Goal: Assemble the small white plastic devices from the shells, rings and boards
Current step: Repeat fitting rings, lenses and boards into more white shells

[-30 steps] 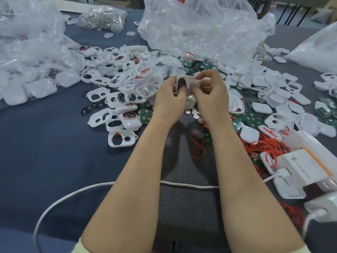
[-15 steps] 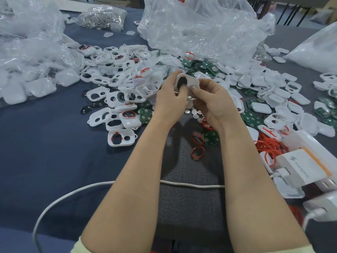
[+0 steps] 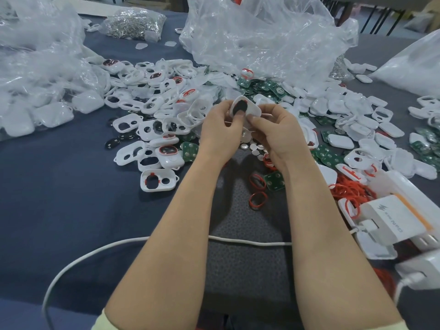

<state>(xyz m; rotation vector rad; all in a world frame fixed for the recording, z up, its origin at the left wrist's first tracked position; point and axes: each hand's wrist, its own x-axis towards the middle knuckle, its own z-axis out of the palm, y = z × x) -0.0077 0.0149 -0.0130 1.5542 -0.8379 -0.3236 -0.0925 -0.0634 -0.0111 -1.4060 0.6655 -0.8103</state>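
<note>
Both hands meet above the middle of the table around one small white shell [image 3: 252, 110] with a dark oval part in its opening. My left hand [image 3: 220, 129] pinches its left side, a fingertip on the dark oval. My right hand [image 3: 277, 132] pinches its right end. Below the hands lie red rings [image 3: 257, 200] and a green board [image 3: 275, 181]. White shells [image 3: 158, 182] with cut-outs are heaped to the left, closed white shells [image 3: 340, 141] to the right.
Large clear plastic bags [image 3: 262, 36] stand behind the pile and at the far left. A white charger [image 3: 392, 222] with its cable [image 3: 247, 241] lies at the right. More red rings [image 3: 350, 191] are heaped beside it. Small silver discs [image 3: 254, 147] lie under the hands.
My right hand has slid down from over the shell's top to grip its right end. The shell has tilted, and the dark oval now faces up.
</note>
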